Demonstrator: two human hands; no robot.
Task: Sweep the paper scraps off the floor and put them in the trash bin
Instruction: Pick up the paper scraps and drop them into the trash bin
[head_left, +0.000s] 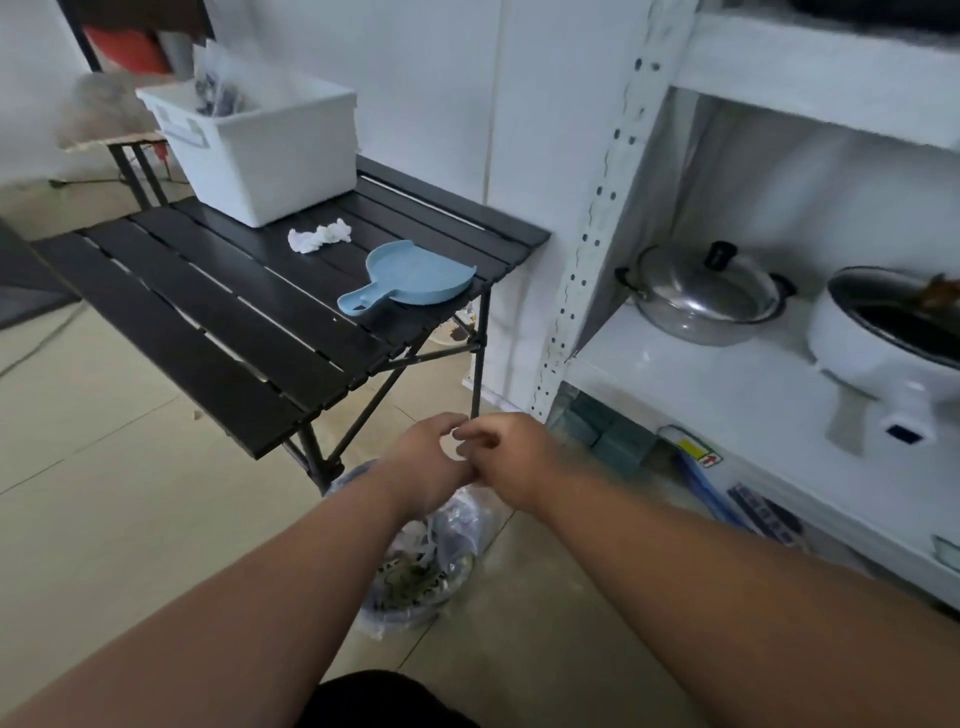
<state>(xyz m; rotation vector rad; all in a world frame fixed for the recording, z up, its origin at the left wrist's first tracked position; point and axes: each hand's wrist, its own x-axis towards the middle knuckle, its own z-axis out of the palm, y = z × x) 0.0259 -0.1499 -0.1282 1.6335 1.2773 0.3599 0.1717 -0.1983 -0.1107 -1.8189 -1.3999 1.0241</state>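
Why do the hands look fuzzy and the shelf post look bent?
Head view: the left hand and right hand are smeared by motion blur over the trash bin; the wide lens curves the shelf post; soft indoor light puts a glare on the pot lid.

A small white scrap (451, 446) sits pinched above the bin (415, 571). The bin, plastic-lined and holding trash, stands on the floor beside the table (208, 312) leg.
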